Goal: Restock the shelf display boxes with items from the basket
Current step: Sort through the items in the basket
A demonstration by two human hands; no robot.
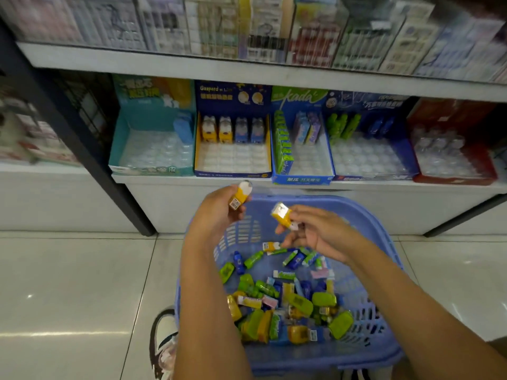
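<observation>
The left hand (219, 207) grips a yellow eraser (241, 195) above the basket (365, 215). The right hand (315, 231) pinches another yellow eraser (282, 213) in curled fingers, wrist bent inward.

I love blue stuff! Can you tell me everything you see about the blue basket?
The basket is light blue plastic with slotted walls. It stands upright on the pale tiled floor, in front of the bottom shelf. A heap of small packets, green, yellow, blue and pink, lies inside. The left hand and right hand each hold a yellow packet above it.
</observation>
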